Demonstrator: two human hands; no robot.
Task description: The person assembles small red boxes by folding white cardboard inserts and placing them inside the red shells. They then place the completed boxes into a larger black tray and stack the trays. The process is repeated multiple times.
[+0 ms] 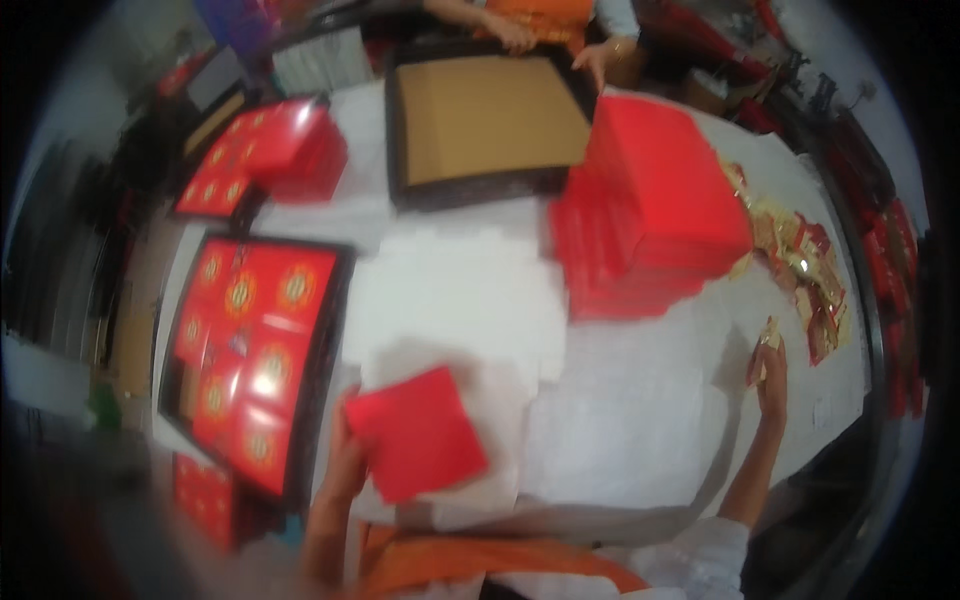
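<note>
While my left fingers [346,440] close on the near-left edge of a red square piece [420,432] at 7 o'clock, they stand only as far apart as its thickness; those tucked beneath are hidden from me, and blur keeps me from telling whether it is a flat sheet or a shallow box. It lies over the lower part of the white sheets [455,300] at the centre, with a shadow beside it, though I can't tell if it touches them. Between 3 and 4 o'clock, my right fingers [772,362] are curled around a small gold packet [763,347], nearly closed, their tips too smeared to make out. Just beyond it, towards 3 o'clock, gold and red packets [805,265] lie in a loose heap on the white-covered worktop [620,420]. A tall red stack [675,190] stands at 2 o'clock and hides part of that heap's far end. Between 8 and 9 o'clock a dark-rimmed tray [318,385] holds red boxes [265,370] with round gold emblems, their print unreadable to me. At 12 o'clock sits a black-framed brown board [490,115], a co-worker's hands [515,36] at its far side, the body cut off by the upper edge.
</note>
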